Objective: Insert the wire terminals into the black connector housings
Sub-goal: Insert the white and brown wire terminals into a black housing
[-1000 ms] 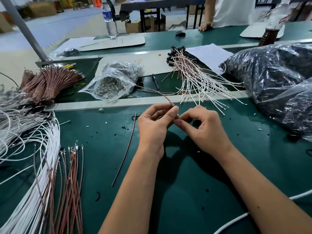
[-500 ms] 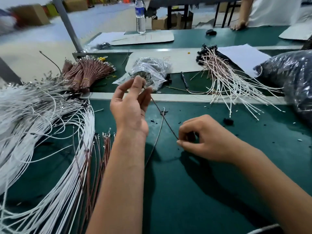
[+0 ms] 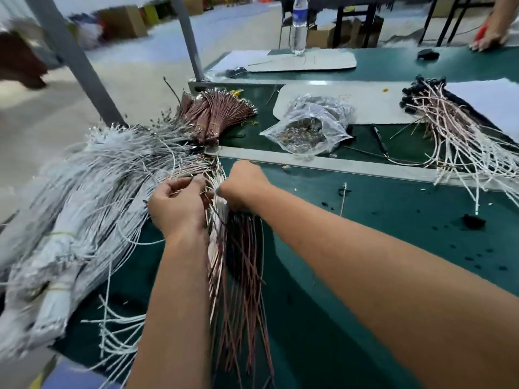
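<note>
Left hand and right hand, fingers curled, pinched thin brown loose wires beside the bundled white wire heap; exact fingertip contact unclear.

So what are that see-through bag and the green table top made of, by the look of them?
The bag looks like thin clear plastic film: it is glossy, crinkled, and its small metallic-looking contents show through. The table top seems a matte dark green mat, perhaps rubber or vinyl; it shows only a dull sheen, so I cannot say which.
</note>
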